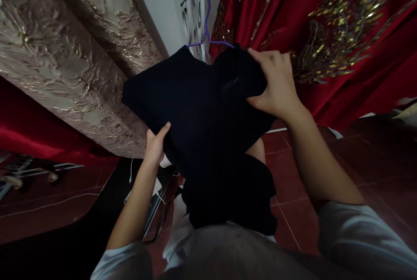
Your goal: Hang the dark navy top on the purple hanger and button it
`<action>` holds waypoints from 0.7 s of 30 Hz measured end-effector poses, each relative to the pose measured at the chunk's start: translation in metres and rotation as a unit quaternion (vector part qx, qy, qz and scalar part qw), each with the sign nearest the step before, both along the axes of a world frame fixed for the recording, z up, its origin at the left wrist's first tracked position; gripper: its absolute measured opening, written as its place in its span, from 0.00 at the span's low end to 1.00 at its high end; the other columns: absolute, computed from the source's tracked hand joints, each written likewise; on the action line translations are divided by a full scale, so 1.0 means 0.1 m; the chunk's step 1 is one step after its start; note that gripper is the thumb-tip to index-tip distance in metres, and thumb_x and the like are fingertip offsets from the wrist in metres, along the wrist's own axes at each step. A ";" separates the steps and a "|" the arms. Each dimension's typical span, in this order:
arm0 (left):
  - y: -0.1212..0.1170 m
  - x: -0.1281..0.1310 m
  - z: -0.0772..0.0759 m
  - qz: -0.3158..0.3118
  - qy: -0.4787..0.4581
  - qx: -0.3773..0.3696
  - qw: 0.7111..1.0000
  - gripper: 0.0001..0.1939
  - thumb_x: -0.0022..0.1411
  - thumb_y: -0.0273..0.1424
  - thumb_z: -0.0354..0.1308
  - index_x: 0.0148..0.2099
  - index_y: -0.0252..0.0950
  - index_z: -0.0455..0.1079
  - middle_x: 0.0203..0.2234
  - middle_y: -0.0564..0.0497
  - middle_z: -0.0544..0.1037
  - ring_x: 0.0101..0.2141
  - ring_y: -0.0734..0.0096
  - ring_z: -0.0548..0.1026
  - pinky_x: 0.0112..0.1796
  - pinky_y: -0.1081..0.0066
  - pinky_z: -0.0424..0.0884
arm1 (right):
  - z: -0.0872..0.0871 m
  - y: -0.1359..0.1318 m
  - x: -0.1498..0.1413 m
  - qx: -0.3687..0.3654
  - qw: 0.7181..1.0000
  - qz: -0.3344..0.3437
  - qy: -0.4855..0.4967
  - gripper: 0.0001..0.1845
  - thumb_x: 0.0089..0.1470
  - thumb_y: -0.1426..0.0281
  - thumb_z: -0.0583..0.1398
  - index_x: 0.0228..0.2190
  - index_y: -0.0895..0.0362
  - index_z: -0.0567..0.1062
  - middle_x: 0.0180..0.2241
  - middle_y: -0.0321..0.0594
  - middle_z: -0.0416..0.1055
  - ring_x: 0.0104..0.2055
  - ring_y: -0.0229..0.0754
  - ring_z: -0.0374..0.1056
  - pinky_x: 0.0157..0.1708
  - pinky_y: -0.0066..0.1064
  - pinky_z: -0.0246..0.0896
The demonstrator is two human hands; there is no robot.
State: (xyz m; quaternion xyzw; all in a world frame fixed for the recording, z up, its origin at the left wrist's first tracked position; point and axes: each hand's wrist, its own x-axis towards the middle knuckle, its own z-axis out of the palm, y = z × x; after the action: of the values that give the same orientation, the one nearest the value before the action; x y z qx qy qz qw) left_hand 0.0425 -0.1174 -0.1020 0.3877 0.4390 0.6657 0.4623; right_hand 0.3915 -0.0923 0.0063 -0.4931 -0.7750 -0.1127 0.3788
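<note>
A black short-sleeved shirt [202, 110] hangs in front of me on a purple clothes hanger [206, 32]. Its lower part drapes down toward my lap. My left hand [157, 143] grips the side edge below one sleeve, with the thumb on the front and the other fingers hidden behind the cloth. At the opposite shoulder, my right hand [276, 80] holds the fabric between thumb and fingers, close to the end of the hanger. The dark cloth shows few details.
A white metal rack [195, 6] stands behind the shirt. Textured beige fabric [81, 54] hangs at the left, red cloth [342, 93] with gold sequins [339, 32] at the right. A white cable [48, 207] crosses the red tiled floor [293, 184].
</note>
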 end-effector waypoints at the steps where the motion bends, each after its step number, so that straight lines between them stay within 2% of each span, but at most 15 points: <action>1: -0.04 0.02 -0.02 0.015 -0.012 -0.006 1.000 0.24 0.54 0.33 0.75 0.53 0.36 0.77 0.54 0.43 0.79 0.58 0.54 0.76 0.63 0.60 0.68 | -0.06 -0.01 -0.03 0.015 1.000 0.019 0.009 0.44 0.49 0.60 0.66 0.66 0.51 0.62 0.62 0.50 0.61 0.65 0.62 0.54 0.65 0.57 0.50; 4: -0.16 0.13 -0.07 0.053 -0.067 -0.036 0.996 0.23 0.56 0.32 0.73 0.53 0.36 0.76 0.52 0.43 0.80 0.55 0.55 0.78 0.61 0.59 0.71 | -0.33 0.00 -0.32 0.047 0.992 0.069 0.092 0.38 0.52 0.59 0.63 0.63 0.52 0.65 0.63 0.48 0.61 0.67 0.60 0.54 0.66 0.58 0.48; 6: -0.24 0.22 -0.11 0.052 -0.105 -0.058 0.991 0.23 0.58 0.32 0.72 0.55 0.36 0.75 0.53 0.43 0.80 0.55 0.55 0.78 0.60 0.59 0.72 | -0.61 0.04 -0.65 0.034 0.973 0.077 0.215 0.28 0.57 0.60 0.61 0.57 0.53 0.68 0.57 0.47 0.67 0.62 0.54 0.61 0.63 0.52 0.55; 8: -0.31 0.34 -0.15 0.039 -0.135 -0.079 0.987 0.22 0.59 0.32 0.71 0.56 0.37 0.75 0.53 0.44 0.80 0.57 0.55 0.77 0.59 0.60 0.73 | -0.90 0.11 -1.02 -0.029 0.930 0.075 0.358 0.19 0.59 0.59 0.60 0.49 0.55 0.70 0.46 0.45 0.71 0.48 0.45 0.69 0.51 0.41 0.65; 9: -0.35 0.39 -0.18 0.035 -0.146 -0.090 0.984 0.22 0.59 0.32 0.70 0.56 0.38 0.75 0.53 0.44 0.80 0.57 0.55 0.76 0.59 0.60 0.73 | -1.04 0.15 -1.19 -0.086 0.904 0.078 0.412 0.19 0.58 0.56 0.61 0.44 0.56 0.69 0.41 0.43 0.71 0.41 0.42 0.69 0.44 0.36 0.66; 12: -0.43 0.50 -0.26 0.046 -0.176 -0.125 0.975 0.20 0.60 0.30 0.69 0.54 0.38 0.76 0.51 0.45 0.81 0.57 0.56 0.77 0.58 0.61 0.74 | -1.31 0.24 -1.52 -0.211 0.839 0.063 0.498 0.18 0.56 0.55 0.63 0.32 0.55 0.66 0.30 0.34 0.65 0.30 0.35 0.61 0.33 0.28 0.59; 16: -0.48 0.50 -0.31 0.071 -0.191 -0.148 0.968 0.20 0.61 0.29 0.69 0.55 0.37 0.75 0.50 0.45 0.81 0.54 0.58 0.79 0.58 0.62 0.74 | -1.41 0.20 -1.52 -0.275 0.805 0.053 0.523 0.14 0.58 0.60 0.58 0.28 0.54 0.60 0.22 0.29 0.56 0.24 0.33 0.54 0.26 0.26 0.49; 21: -0.51 0.44 -0.34 0.107 -0.161 -0.123 0.973 0.20 0.61 0.31 0.69 0.56 0.39 0.75 0.49 0.45 0.82 0.53 0.59 0.79 0.57 0.63 0.75 | -1.59 -0.05 -1.32 -0.368 0.787 0.046 0.493 0.13 0.53 0.64 0.61 0.23 0.55 0.64 0.20 0.32 0.62 0.23 0.33 0.57 0.24 0.26 0.49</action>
State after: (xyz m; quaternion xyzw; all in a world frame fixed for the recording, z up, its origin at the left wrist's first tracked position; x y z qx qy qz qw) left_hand 0.0865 -0.1684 -0.1358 0.1656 0.4764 0.7060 0.4972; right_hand 0.2593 -0.0972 -0.1531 -0.5475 -0.4874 0.4570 0.5038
